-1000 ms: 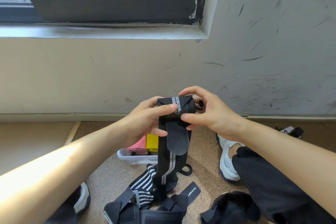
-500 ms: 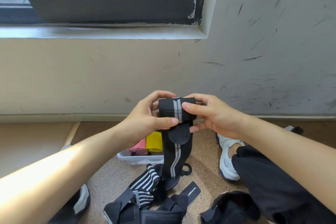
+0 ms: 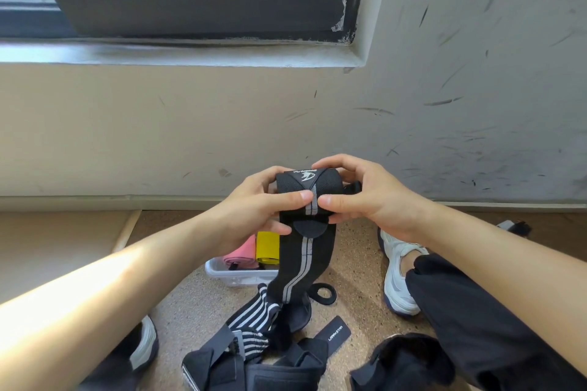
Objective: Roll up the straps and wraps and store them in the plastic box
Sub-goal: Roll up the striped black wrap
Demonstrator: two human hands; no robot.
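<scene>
I hold a black wrap with a grey stripe (image 3: pixel 306 251) in the air in front of the wall. Its upper end is wound into a thick roll between my hands, and a white logo faces up on the roll. My left hand (image 3: pixel 254 213) grips the roll's left side with the thumb on the front. My right hand (image 3: pixel 365 197) grips the right side, thumb beside the stripe. The loose tail hangs down to the floor. Below stands the clear plastic box (image 3: pixel 235 276) with a pink roll (image 3: pixel 241 252) and a yellow roll (image 3: pixel 267 247) inside.
A heap of black straps and a black-and-white striped wrap (image 3: pixel 254 324) lies on the speckled floor near me. A black ring loop (image 3: pixel 322 292) lies beside the tail. My white shoe (image 3: pixel 397 276) and dark trouser leg are at the right. The wall and window sill are close ahead.
The roll has grown thicker as both hands turned it, and the hanging tail has shortened. The logo has come round to the top of the roll.
</scene>
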